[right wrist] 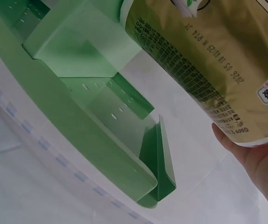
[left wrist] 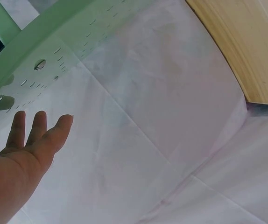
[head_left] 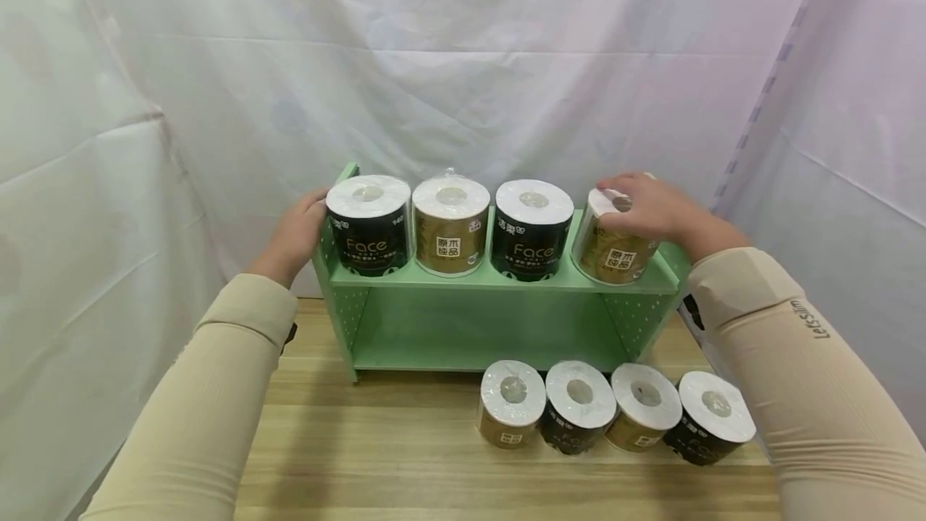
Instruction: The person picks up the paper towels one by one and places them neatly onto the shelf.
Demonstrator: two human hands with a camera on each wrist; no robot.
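Observation:
With the fingers over its white top, my right hand (head_left: 651, 207) grips a gold-wrapped toilet paper roll (head_left: 611, 256) at the right end of the green shelf's (head_left: 492, 328) upper level. The right wrist view shows this gold roll (right wrist: 199, 65) close up, with part of the hand at its top end. To its left on that level stand a black-wrapped roll (head_left: 532, 244), another gold roll (head_left: 450, 239) and another black roll (head_left: 370, 244), all upright. At the shelf's left side panel (left wrist: 45, 65) is my left hand (left wrist: 31, 149), its fingers extended and holding nothing.
In front of the shelf's right half, a row of gold and black rolls (head_left: 579, 424) stands upright on the wooden table (head_left: 376, 457). White cloth (head_left: 448, 87) hangs behind and at both sides. The shelf's lower level (head_left: 463, 356) sits near the table surface.

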